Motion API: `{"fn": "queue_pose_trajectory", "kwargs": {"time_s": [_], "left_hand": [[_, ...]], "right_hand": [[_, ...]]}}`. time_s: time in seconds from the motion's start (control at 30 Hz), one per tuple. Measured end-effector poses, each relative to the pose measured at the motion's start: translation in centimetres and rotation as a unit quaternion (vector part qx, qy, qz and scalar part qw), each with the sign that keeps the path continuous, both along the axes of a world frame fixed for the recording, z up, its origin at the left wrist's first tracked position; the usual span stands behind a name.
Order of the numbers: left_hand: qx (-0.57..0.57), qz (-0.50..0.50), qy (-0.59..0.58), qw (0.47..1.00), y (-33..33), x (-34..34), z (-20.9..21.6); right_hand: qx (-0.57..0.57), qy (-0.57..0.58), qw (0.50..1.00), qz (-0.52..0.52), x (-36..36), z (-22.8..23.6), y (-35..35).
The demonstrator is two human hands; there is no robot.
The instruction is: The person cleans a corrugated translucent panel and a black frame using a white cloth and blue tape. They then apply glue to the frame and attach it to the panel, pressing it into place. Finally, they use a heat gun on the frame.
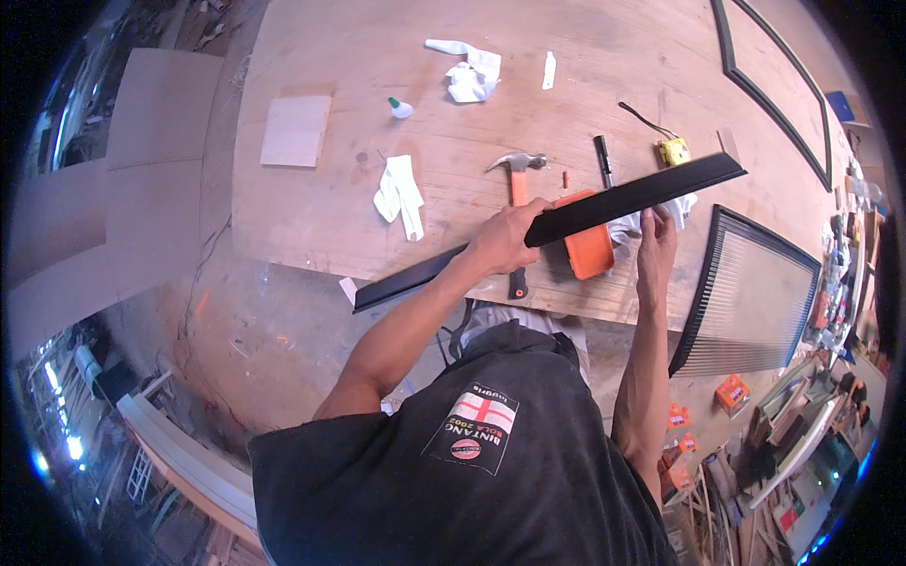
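Black strip (632, 200) slants across mid-frame, clamped near its middle by the left hand (508, 238), likely for balance; the right hand (658, 247) is at its lower edge, grip unclear. Beneath, an orange tray (591, 249) seems kept within reach.

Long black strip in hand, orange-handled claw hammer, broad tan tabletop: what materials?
Long black strip: painted wood or plastic, can't tell; dark finish hides any grain.
Orange-handled claw hammer: head likely bare steel, grey with some shine; handle probably rubber or plastic, evenly coloured.
Broad tan tabletop: wood, probably plywood, fairly matte; grain streaks and dark knot-like spots show.
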State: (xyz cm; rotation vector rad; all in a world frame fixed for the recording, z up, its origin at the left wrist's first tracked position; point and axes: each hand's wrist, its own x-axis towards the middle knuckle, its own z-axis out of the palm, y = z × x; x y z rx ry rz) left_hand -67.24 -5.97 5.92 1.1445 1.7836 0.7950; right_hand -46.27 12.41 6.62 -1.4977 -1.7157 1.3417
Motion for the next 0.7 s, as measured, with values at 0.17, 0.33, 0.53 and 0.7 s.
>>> {"fn": "queue_pose_trajectory", "kwargs": {"time_s": [0.17, 0.33, 0.53, 0.7], "left_hand": [[-0.017, -0.011, 0.065, 0.998, 2.2, -0.1, 1.2], [-0.043, -0.053, 0.102, 0.992, 4.7, 0.1, 2.4], [0.025, -0.066, 0.112, 0.991, 5.0, 0.0, 0.9], [0.128, -0.010, 0.112, 0.985, 4.5, 0.8, -1.4]], "right_hand": [[-0.097, 0.074, 0.993, -0.003, -0.5, 0.6, 0.5], [-0.174, 0.120, 0.977, 0.000, -1.2, -0.3, 1.4], [-0.221, 0.160, 0.958, -0.086, -1.3, -0.6, 2.1], [-0.204, 0.129, 0.968, -0.066, -0.4, -1.6, 1.7]]}}
